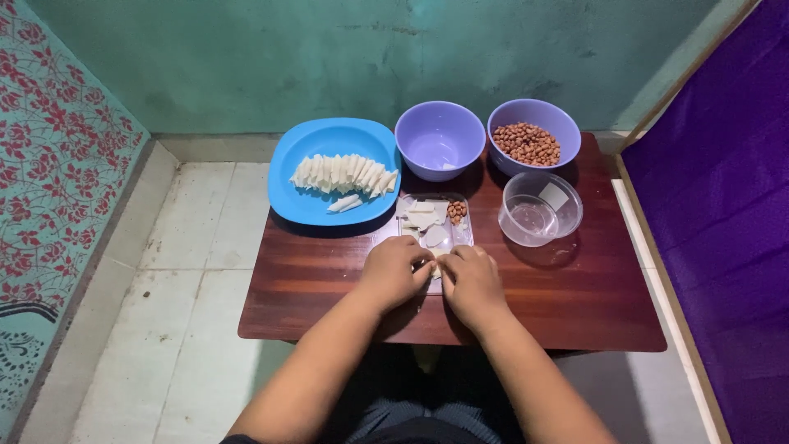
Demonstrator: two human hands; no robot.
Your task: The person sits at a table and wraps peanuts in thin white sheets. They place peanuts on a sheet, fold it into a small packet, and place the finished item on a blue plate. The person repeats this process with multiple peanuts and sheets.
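Head view, one frame. Left hand [394,271] and right hand [471,282] rest side by side at the near end of a small clear tray [386,234] on a dark wooden table [329,288]. Fingertips of both hands curl inward and meet over a small white piece [435,268]. The piece is mostly hidden, so its shape cannot be told. Whether either hand actually pinches it cannot be told.

On the tray, beyond the hands: thin white, flat wrapper sheets [424,215], some squarish, one rounded, loosely overlapping; beside them a small heap of brown peanuts [457,211].

Blue plate [300,164], far left of the table: a row of white folded pieces [345,173], overlapping like tiles, two more lying loose in front.

Lilac bowl [440,136], centre back: nearly empty, one white scrap inside. Second lilac bowl [534,115], right back: full of red-brown peanuts. Clear round plastic container [542,214], just in front of it, carries a small pale rectangular label on its wall; print unreadable.
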